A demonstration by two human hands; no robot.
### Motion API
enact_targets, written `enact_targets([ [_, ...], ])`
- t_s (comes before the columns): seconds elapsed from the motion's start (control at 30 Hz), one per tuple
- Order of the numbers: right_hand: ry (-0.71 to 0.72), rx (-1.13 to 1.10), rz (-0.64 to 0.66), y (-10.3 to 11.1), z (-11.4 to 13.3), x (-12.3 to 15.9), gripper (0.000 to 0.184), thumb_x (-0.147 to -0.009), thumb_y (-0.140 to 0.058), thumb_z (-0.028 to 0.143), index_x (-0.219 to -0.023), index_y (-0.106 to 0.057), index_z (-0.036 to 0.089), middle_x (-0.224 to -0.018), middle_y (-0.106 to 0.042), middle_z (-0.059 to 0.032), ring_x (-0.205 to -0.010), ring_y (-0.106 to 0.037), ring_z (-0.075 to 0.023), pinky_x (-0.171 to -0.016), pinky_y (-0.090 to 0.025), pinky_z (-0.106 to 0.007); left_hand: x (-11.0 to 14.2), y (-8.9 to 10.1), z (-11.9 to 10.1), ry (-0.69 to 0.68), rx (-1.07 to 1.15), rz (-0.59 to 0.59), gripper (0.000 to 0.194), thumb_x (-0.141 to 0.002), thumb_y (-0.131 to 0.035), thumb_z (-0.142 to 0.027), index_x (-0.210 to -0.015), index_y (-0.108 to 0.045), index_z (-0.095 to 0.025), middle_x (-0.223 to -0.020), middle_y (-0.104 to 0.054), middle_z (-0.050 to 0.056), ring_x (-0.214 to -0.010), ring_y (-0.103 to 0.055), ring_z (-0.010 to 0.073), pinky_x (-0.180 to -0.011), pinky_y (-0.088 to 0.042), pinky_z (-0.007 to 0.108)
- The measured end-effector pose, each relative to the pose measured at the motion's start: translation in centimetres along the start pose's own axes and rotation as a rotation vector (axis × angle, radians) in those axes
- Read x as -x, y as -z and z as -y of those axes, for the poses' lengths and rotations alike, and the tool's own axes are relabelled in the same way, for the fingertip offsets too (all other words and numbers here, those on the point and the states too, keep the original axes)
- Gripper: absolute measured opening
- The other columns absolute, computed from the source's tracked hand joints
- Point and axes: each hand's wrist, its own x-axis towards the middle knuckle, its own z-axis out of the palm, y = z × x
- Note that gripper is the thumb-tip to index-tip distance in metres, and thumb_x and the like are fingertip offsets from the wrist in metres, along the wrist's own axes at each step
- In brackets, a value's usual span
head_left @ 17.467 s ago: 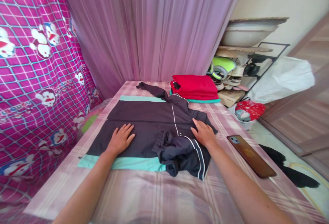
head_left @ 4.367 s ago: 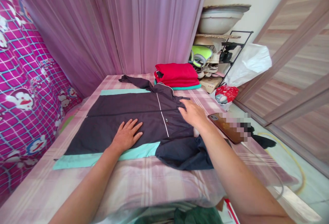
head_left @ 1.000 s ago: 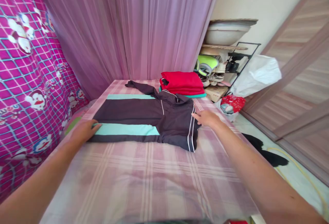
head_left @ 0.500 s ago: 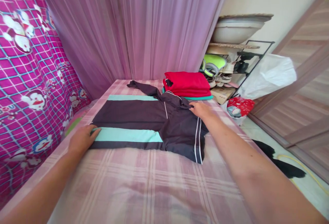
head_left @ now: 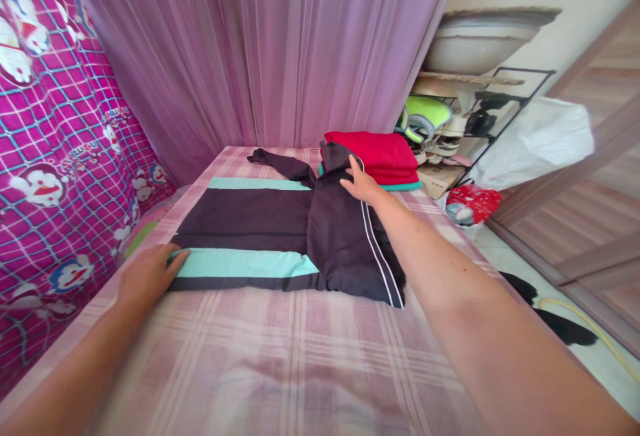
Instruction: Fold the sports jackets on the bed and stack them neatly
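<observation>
A dark jacket (head_left: 265, 219) with teal bands and white piping lies partly folded on the pink plaid table (head_left: 280, 356). My left hand (head_left: 147, 276) rests on the jacket's near left corner, pinning the teal hem. My right hand (head_left: 360, 183) grips the jacket's far right part, near the collar, and lifts it off the table. One dark sleeve (head_left: 280, 163) trails toward the back of the table.
A stack of folded red and teal clothes (head_left: 383, 156) sits at the table's back right, just behind my right hand. Purple curtains hang behind. A shoe rack (head_left: 465, 123), a white bag and a red bag (head_left: 473, 203) stand to the right on the floor.
My right hand has moved from the jacket's right edge to its collar part and raised the cloth. The left hand has stayed on the near left corner.
</observation>
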Motion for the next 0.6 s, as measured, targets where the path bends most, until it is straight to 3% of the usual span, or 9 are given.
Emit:
enact_targets([
  [0.07,-0.064,0.003,0.073,-0.8,-0.1,1.0,0.079,-0.09,-0.053,0.03,-0.157,-0.016,0.011,-0.137,-0.061,-0.0149,-0.12,-0.061,-0.0246,-0.101,-0.046,-0.035,0.0,-0.1,0.0,0.001,-0.004,0.001,0.053,-0.091,-0.026,-0.058,-0.101,-0.066,-0.025,-0.103,-0.071,0.01,-0.103,-0.064,0.0315,-0.09,-0.05,0.044],
  [0.13,-0.079,0.022,0.068,-0.5,-0.7,3.1,0.062,-0.091,-0.051,0.031,-0.15,-0.038,0.016,-0.128,-0.067,-0.0114,-0.112,-0.065,-0.0226,-0.095,-0.048,-0.032,-0.1,-0.2,0.3,-0.017,0.002,0.009,0.054,-0.091,-0.025,-0.058,-0.101,-0.066,-0.024,-0.102,-0.071,0.012,-0.102,-0.064,0.0322,-0.089,-0.05,0.045],
  [0.23,-0.115,0.079,0.081,1.4,-2.6,7.3,0.034,-0.093,-0.046,0.036,-0.109,-0.071,0.019,-0.105,-0.075,-0.0074,-0.094,-0.069,-0.0211,-0.08,-0.05,-0.028,-0.8,-0.5,1.0,-0.037,0.009,0.051,0.05,-0.089,-0.029,-0.057,-0.097,-0.066,-0.025,-0.095,-0.072,0.01,-0.097,-0.066,0.033,-0.087,-0.051,0.046],
  [0.3,-0.184,0.089,0.174,2.8,-4.3,10.3,0.036,-0.094,-0.044,0.039,-0.086,-0.072,0.019,-0.088,-0.076,-0.007,-0.08,-0.069,-0.02,-0.069,-0.048,-0.027,-1.7,-0.5,1.3,-0.015,-0.024,0.064,0.042,-0.085,-0.037,-0.055,-0.096,-0.067,-0.028,-0.09,-0.072,0.007,-0.094,-0.066,0.0352,-0.083,-0.051,0.049],
  [0.37,-0.225,0.049,0.287,3.6,-6.1,13.3,0.038,-0.093,-0.043,0.041,-0.078,-0.07,0.018,-0.077,-0.075,-0.0063,-0.07,-0.067,-0.0185,-0.063,-0.046,-0.027,-2.6,0.0,0.6,-0.016,-0.072,0.032,0.039,-0.081,-0.044,-0.053,-0.102,-0.067,-0.029,-0.093,-0.073,0.006,-0.1,-0.065,0.0389,-0.083,-0.051,0.053],
  [0.47,-0.18,-0.042,0.305,3.4,-8.1,17.0,0.034,-0.09,-0.045,0.041,-0.079,-0.069,0.019,-0.078,-0.074,-0.006,-0.072,-0.067,-0.0197,-0.067,-0.048,-0.029,-4.2,2.0,-3.1,-0.13,-0.082,-0.017,0.048,-0.082,-0.045,-0.05,-0.118,-0.064,-0.024,-0.111,-0.071,0.01,-0.111,-0.061,0.0399,-0.092,-0.047,0.054],
  [0.6,-0.097,-0.235,0.189,1.7,-8.8,20.5,0.035,-0.088,-0.045,0.044,-0.088,-0.071,0.021,-0.091,-0.075,-0.0056,-0.086,-0.067,-0.0231,-0.078,-0.051,-0.034,-7.1,5.5,-12.6,-0.3,-0.039,-0.033,0.056,-0.089,-0.043,-0.052,-0.133,-0.055,-0.02,-0.128,-0.064,0.015,-0.118,-0.059,0.0364,-0.098,-0.044,0.049],
])
